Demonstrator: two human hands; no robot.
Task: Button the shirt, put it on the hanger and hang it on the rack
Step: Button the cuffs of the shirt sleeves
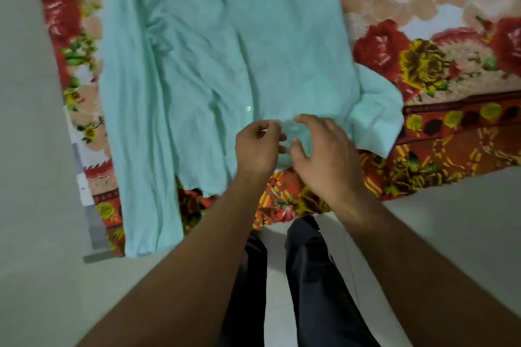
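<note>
Shirt (220,45), mint green and much creased, lies front uppermost on the floral blanket (423,65) of a bed, with its hem toward the person at the bed's near edge. One long sleeve (146,177) trails over that edge toward the floor, and the other sleeve (375,115) is bunched just beside the hem. Neither hanger nor rack is in view. The left hand (258,146) has its fingers curled, and its grip seems to pinch the front edge of the cloth just above the hem, though blur makes this uncertain. The right hand (324,152) arches over the same spot with thumb and forefinger apart, its grip wide and, as far as I can tell, closed on nothing. One small clear button (248,108) glints just above the hands. The step in hand looks to be the lowest button. I judge three risks. A tug toward the person, helped by the weight of the hanging sleeve, could slide the garment off the bed. The creases along the front could bring a button to the wrong hole, so the two fronts close crooked. A button so small and slick may slip from the fingertips while only one hand steadies the cloth.
</note>
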